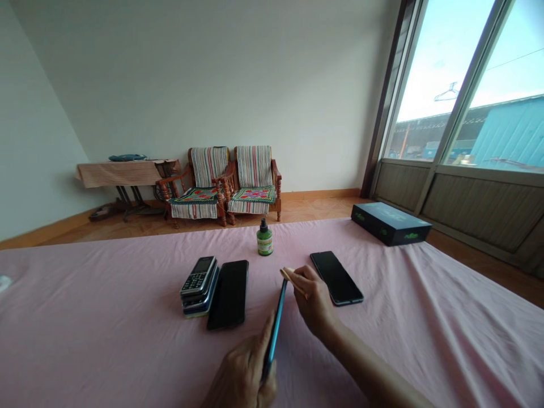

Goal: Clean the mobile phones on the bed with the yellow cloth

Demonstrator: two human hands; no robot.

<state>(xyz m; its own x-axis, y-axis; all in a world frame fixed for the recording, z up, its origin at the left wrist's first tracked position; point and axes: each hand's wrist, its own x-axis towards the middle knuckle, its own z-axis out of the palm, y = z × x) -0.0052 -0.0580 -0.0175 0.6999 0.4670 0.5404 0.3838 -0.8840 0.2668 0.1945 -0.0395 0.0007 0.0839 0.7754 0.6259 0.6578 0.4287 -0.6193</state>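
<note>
My left hand is closed around the lower part of a blue-edged smartphone, tilted up and seen nearly edge-on. At the phone's upper end, my right hand pinches a folded beige cloth against or very close to the edge. Just right of that hand a black smartphone lies flat. Left of the held phone rests another dark smartphone, beside a stack of phones with a keypad phone on top. A green spray bottle stands upright beyond my hands.
Pink cloth with wrinkles covers the surface. A dark box sits at its far right edge. Behind are two wooden armchairs, a cloth-covered side table and, at right, a large window.
</note>
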